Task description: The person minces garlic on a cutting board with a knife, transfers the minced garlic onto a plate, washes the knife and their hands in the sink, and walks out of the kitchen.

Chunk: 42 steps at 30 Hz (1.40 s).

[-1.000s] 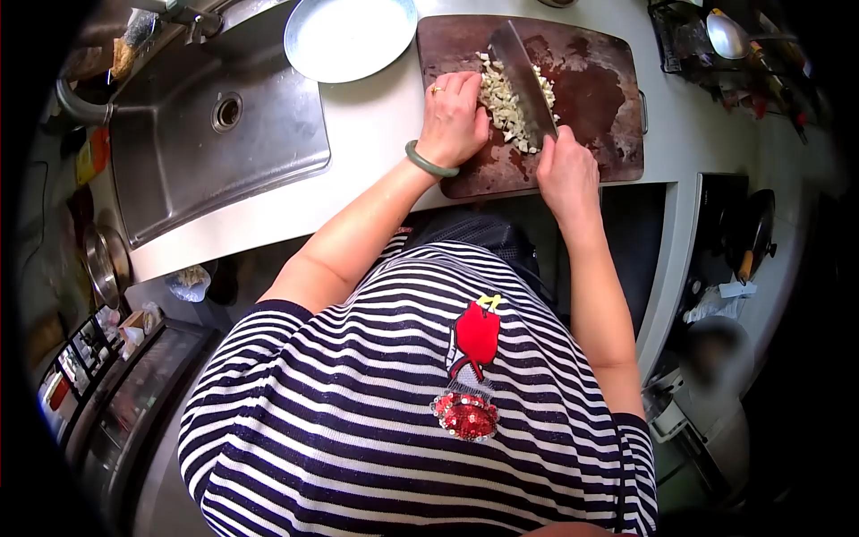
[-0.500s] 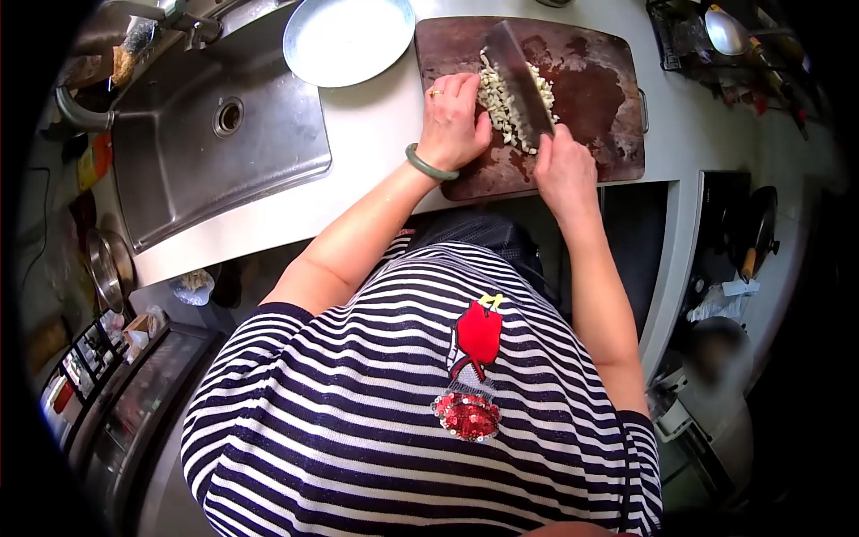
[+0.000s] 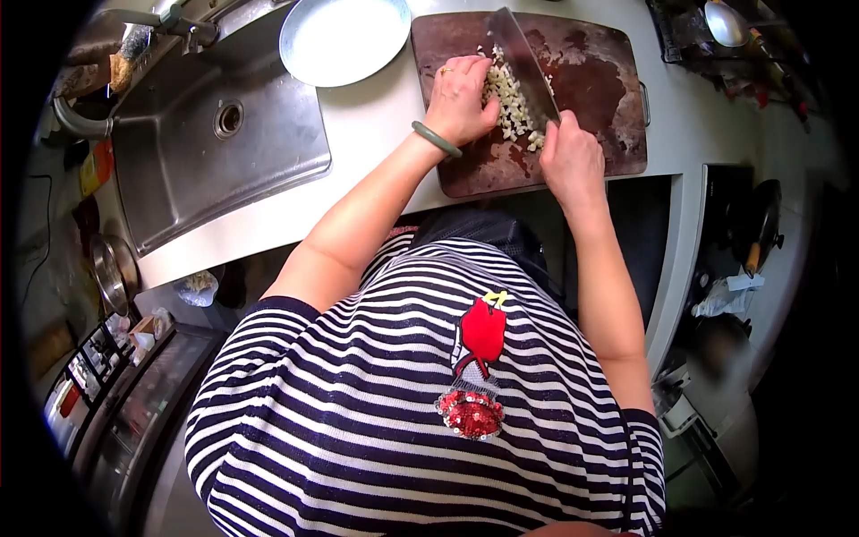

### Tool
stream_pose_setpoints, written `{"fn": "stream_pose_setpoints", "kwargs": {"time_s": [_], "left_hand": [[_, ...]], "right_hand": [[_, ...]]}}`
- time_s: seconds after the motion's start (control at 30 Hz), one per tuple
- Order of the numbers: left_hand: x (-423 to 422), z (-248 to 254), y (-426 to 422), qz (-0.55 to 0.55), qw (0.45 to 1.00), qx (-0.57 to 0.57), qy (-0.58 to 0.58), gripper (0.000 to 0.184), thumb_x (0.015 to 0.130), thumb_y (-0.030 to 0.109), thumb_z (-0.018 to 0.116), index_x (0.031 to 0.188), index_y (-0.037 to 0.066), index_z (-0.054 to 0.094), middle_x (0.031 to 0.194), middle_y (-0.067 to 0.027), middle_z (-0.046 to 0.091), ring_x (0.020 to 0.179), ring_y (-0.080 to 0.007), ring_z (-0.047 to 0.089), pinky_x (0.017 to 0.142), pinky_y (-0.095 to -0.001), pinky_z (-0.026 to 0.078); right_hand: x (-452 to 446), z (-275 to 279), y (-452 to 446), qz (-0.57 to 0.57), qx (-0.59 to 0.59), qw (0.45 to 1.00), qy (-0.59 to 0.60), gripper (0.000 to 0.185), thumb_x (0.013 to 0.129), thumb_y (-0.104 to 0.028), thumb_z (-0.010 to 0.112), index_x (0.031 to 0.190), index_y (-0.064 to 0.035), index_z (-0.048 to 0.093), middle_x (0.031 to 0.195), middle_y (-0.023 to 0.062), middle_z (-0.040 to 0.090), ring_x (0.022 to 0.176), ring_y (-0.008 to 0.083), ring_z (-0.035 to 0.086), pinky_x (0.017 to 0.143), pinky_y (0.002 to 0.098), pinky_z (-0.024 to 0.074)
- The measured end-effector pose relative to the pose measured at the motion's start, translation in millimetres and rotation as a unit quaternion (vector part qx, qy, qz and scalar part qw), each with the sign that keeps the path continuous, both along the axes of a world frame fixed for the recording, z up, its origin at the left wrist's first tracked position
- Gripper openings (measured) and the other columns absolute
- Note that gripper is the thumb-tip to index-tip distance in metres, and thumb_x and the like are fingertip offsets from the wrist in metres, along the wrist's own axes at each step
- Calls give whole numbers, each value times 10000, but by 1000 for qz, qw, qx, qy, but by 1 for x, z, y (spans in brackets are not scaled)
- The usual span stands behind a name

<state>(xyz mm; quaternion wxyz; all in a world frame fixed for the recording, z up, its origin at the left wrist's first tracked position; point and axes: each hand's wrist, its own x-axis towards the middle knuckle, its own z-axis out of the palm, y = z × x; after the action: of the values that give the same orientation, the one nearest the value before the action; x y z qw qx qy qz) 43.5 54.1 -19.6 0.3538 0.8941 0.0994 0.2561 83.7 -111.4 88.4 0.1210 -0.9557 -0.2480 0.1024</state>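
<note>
My right hand (image 3: 574,163) is wrapped round the handle of a cleaver (image 3: 526,67). The broad dark blade points away from me and stands over the right side of a heap of small pale chopped pieces (image 3: 506,100), possibly garlic. My left hand (image 3: 462,100) rests along the heap's left edge, fingers bent and close together, thumb held out to the side; nothing shows in its grasp. Under both lies a worn reddish-brown cutting board (image 3: 595,98). Part of the heap is hidden behind the blade and the left fingers.
Left of the board is a white plate (image 3: 344,40) on the white counter (image 3: 362,116). Further left is a steel sink (image 3: 268,116) with a faucet (image 3: 192,31). A rack with a ladle (image 3: 725,22) stands at the far right. A lidded pan (image 3: 761,224) is lower right.
Both hands have moved slightly up the board. The cleaver has shifted a little to the right, and more of the chopped pieces show left of the blade.
</note>
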Motion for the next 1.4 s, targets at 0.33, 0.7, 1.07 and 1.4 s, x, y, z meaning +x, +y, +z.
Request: {"fn": "stream_pose_setpoints", "kwargs": {"time_s": [0.33, 0.7, 1.07, 1.4], "left_hand": [[7, -5, 0, 67, 997, 27, -22, 617, 682, 195, 688, 1225, -51, 529, 1315, -208, 522, 1236, -370, 458, 1055, -452, 340], [10, 8, -20, -84, 995, -40, -37, 436, 702, 87, 645, 1108, -59, 580, 1138, -218, 584, 1072, -370, 544, 951, -415, 450], [-21, 14, -46, -193, 978, 33, -75, 348, 660, 50, 665, 999, -8, 610, 1056, -155, 590, 1003, -322, 564, 888, -406, 466], [-6, 5, -62, -289, 910, 297, -15, 133, 706, 201, 577, 705, 89, 650, 911, -64, 590, 972, -218, 539, 909, -345, 419]], "right_hand": [[8, -17, -6, 31, 15, 999, -12, 213, 923, -191, 524, 899, 20, 543, 750, 279, 639, 744, 477, 629, 693, 550, 499], [21, -22, -5, -3, -31, 999, -22, 207, 924, -203, 526, 920, 3, 543, 797, 278, 647, 788, 477, 629, 706, 559, 494], [23, -18, -4, 48, -29, 998, -10, 219, 929, -214, 520, 910, 3, 535, 773, 278, 646, 768, 476, 636, 690, 555, 504], [36, -8, -20, 23, -4, 999, -36, 213, 925, -225, 523, 932, -14, 541, 784, 284, 643, 787, 485, 626, 712, 563, 496]]}}
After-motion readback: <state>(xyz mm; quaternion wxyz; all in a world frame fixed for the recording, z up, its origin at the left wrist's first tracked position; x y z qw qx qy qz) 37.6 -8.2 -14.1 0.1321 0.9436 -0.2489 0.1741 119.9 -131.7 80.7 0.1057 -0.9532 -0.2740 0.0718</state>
